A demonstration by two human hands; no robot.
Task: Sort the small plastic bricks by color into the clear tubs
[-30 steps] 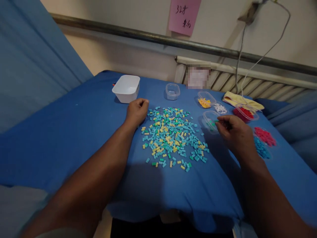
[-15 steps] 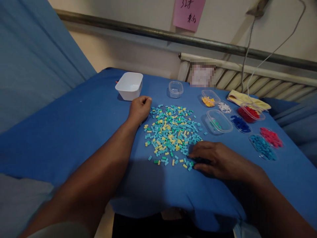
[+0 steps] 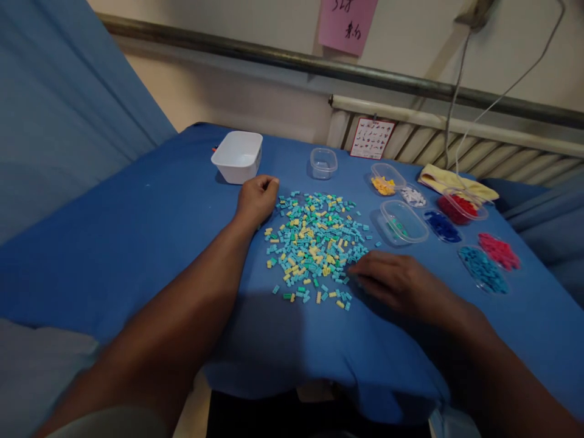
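Note:
A loose pile of small toy building bricks (image 3: 314, 243), turquoise, yellow and green, is spread over the blue cloth. My left hand (image 3: 258, 199) rests at the pile's upper left edge, fingers curled into a fist; whatever is inside is hidden. At the lower right edge of the pile, my right hand (image 3: 392, 281) has its fingers and thumb pinched together, and their tips hide anything between them. Beyond that hand, a clear plastic tub (image 3: 413, 234) holds a few green bricks.
A white bin (image 3: 237, 164) and a small clear tub (image 3: 323, 165) stand at the back. To the right are containers of orange (image 3: 383, 185), white (image 3: 413, 196), red (image 3: 458, 210), dark blue (image 3: 442, 227), teal (image 3: 483, 269) and pink bricks (image 3: 499, 250), plus a yellow cloth (image 3: 456, 181).
My right hand went from the clear tub down to the pile's right edge, then its fingers closed. A green brick near its thumb no longer shows. My left hand stayed put.

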